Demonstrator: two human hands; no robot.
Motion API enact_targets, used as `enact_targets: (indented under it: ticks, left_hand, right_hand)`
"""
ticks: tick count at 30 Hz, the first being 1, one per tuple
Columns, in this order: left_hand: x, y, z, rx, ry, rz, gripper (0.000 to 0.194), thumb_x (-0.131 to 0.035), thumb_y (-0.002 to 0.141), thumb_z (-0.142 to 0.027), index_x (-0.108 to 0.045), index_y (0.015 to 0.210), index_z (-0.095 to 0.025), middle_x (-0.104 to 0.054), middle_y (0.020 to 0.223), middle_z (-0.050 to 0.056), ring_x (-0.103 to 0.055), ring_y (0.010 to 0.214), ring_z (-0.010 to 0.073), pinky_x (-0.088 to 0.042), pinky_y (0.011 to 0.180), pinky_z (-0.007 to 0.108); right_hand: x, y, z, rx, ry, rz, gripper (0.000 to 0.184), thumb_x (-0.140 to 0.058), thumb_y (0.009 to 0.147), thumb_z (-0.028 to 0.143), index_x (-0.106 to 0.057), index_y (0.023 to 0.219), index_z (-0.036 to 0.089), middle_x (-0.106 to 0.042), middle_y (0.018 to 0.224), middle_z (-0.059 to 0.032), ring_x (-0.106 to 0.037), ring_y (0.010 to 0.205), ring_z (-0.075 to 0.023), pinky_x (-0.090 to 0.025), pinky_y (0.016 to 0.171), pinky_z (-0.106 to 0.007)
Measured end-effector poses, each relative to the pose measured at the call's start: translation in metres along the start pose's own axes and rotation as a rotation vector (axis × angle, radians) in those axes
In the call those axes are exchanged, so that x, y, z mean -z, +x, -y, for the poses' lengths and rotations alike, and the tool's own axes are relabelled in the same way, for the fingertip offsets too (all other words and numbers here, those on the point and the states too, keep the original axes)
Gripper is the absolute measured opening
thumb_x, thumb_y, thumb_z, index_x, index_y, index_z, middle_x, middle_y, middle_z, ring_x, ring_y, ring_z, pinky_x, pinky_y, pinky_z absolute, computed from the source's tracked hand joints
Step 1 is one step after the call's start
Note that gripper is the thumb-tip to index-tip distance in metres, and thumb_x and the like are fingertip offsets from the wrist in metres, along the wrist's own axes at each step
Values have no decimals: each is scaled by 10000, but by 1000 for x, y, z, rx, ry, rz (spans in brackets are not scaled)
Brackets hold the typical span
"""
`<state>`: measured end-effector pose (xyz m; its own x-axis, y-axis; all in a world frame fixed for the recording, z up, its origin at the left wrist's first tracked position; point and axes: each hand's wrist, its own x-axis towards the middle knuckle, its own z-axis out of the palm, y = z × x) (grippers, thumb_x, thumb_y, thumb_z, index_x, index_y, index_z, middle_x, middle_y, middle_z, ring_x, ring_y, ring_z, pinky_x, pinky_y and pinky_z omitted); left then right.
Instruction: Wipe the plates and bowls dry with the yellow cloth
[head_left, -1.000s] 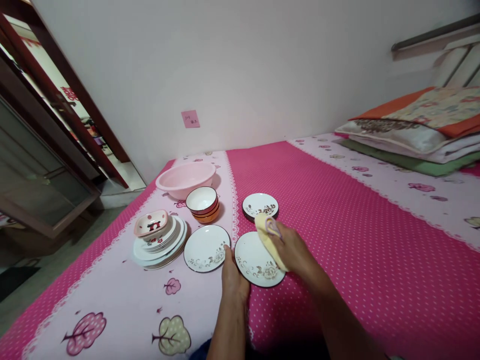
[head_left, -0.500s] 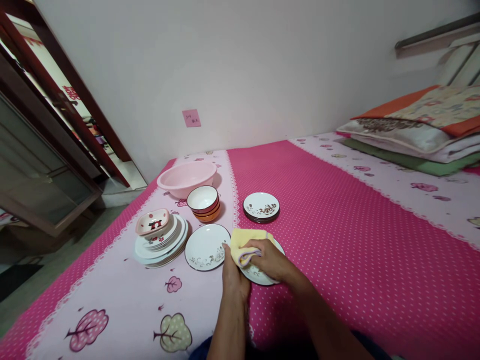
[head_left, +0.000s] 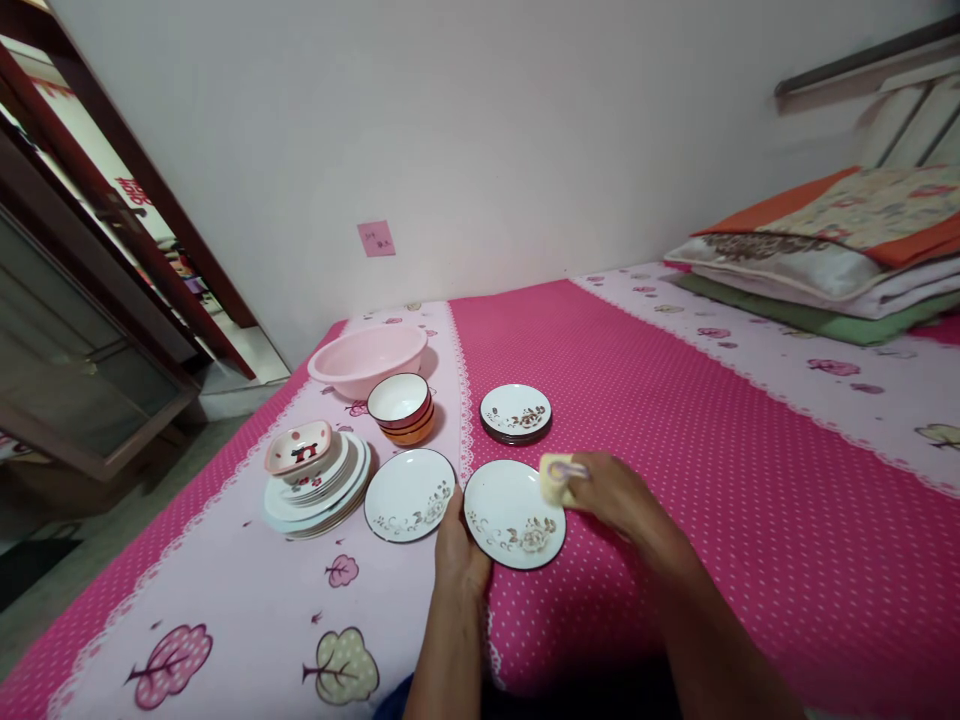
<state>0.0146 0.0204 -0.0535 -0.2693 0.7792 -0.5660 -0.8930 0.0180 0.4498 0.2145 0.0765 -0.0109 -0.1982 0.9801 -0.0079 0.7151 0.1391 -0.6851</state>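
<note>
A white plate with a brown flower print and dark rim (head_left: 502,505) is held at its left edge by my left hand (head_left: 459,550), thumb at the rim and fingers underneath. My right hand (head_left: 611,495) grips a folded yellow cloth (head_left: 556,478) at the plate's right edge. Just left of my left hand lies a similar flowered plate (head_left: 409,490) on the bedspread. Beyond the held plate is a short stack of smaller flowered plates (head_left: 514,408).
Stacked bowls (head_left: 401,400) stand in front of a pink basin (head_left: 367,360). To the left, a pile of plates (head_left: 352,490) carries a squarish patterned bowl (head_left: 298,450). Folded bedding (head_left: 817,260) lies at the far right, against the wall side of the pink bedspread (head_left: 720,450).
My right hand has moved the yellow cloth from the plate's middle to its right edge, uncovering the plate's face. My left hand still holds the plate. The view has shifted slightly.
</note>
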Motion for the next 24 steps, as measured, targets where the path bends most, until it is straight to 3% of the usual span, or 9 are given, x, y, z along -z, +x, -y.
enact_targets:
  ticks: [3, 5, 7, 9, 12, 15, 18, 24]
  left_hand:
    - [-1, -1, 1, -17, -3, -13, 363, -605, 1013, -269, -685, 1304, -66, -826, 941, 130, -798, 942, 273, -589, 1019, 425]
    - [-1, -2, 1, -15, -3, -12, 389, -602, 1014, -277, -671, 1337, -72, -827, 979, 141, -791, 1003, 290, -595, 1014, 444]
    - [-2, -3, 1, -4, -3, 1, 411, -581, 1022, -292, -661, 1360, -73, -822, 1032, 165, -780, 1054, 308, -602, 1006, 465]
    - [-3, -5, 0, 5, -8, 27, 413, -548, 1037, -305, -666, 1355, -69, -816, 1067, 179, -779, 1058, 310, -611, 996, 467]
    - [-2, -5, 0, -5, -21, 57, 397, -523, 1055, -316, -684, 1316, -62, -816, 1045, 167, -796, 980, 284, -625, 975, 424]
    - [-1, -4, 0, -28, -33, 42, 392, -524, 1064, -317, -670, 1323, -61, -818, 1009, 143, -801, 922, 255, -629, 965, 387]
    - [-1, -2, 2, -23, -24, 12, 394, -520, 1063, -291, -654, 1341, -47, -815, 1023, 161, -801, 938, 270, -626, 978, 413]
    - [-5, -3, 5, -24, 0, -23, 419, -514, 1051, -264, -631, 1394, -54, -795, 1133, 217, -762, 1110, 330, -593, 1041, 485]
  right_hand:
    - [10, 2, 1, -37, -4, -237, 284, -494, 948, 271, -720, 1084, 166, -751, 935, -128, -621, 721, -213, -368, 619, -301]
    - [5, 2, 7, 69, 85, -271, 322, -467, 972, 268, -720, 1148, 173, -765, 1026, -128, -670, 813, -232, -442, 688, -309]
    - [-11, 1, 15, 262, 203, -219, 321, -495, 948, 227, -742, 1149, 188, -771, 1158, -120, -705, 993, -253, -511, 846, -338]
    - [-34, 1, 23, 455, 254, -93, 361, -515, 876, 124, -764, 1129, 193, -756, 1268, -115, -681, 1170, -261, -496, 1023, -378]
    - [-70, 2, 31, 579, 180, 120, 493, -530, 756, 13, -771, 1138, 212, -756, 1294, -88, -665, 1236, -245, -470, 1099, -371]
    - [-90, 3, 34, 551, 118, 150, 634, -528, 664, -41, -741, 1209, 204, -740, 1338, -93, -650, 1273, -251, -451, 1122, -369]
    - [-91, 3, 33, 472, 60, 125, 666, -515, 671, -51, -705, 1262, 191, -716, 1376, -112, -634, 1292, -253, -437, 1121, -367]
    - [-68, -4, 34, 252, -88, 107, 352, -526, 834, 38, -721, 1102, 156, -768, 1187, -173, -699, 1088, -279, -484, 921, -337]
